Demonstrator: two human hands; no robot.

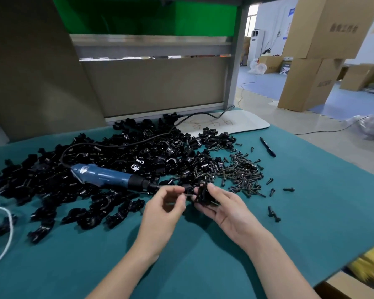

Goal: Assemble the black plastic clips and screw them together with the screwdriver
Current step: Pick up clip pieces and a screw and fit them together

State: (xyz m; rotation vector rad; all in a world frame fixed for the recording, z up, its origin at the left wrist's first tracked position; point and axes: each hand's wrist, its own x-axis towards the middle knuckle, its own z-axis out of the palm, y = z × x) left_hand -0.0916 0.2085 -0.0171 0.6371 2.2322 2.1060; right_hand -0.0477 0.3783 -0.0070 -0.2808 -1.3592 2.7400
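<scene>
A teal-covered bench (pixel 203 255) is seen from above, with a blue electric screwdriver (pixel 108 176) laid on its side across the middle, its tip pointed toward the hands. A broad heap of black plastic clips (pixel 117 152) is spread behind, under and in front of the screwdriver. A scatter of dark screws (pixel 242 171) is spread out beyond the screwdriver's tip. Just past that tip, an assembled black clip (pixel 204 196) is held above the bench in the right hand (pixel 225 207), with the fingers and thumb curled around it. Close beside it, between the clip and the screwdriver's tip, the left hand (pixel 162 209) is raised, its thumb and forefinger pinched together on a small dark part (pixel 186 193) that is too small to be identified; the part is held right at the clip's edge. A black power cord (pixel 138 142) is trailed from the rear of the screwdriver over the heap. Farther beyond the screws, a black pen (pixel 267 146) is laid on the bench, and a white board (pixel 225 124) is set near the bench's far edge. Stacked cardboard boxes (pixel 324 29) are seen on the floor well behind.
</scene>
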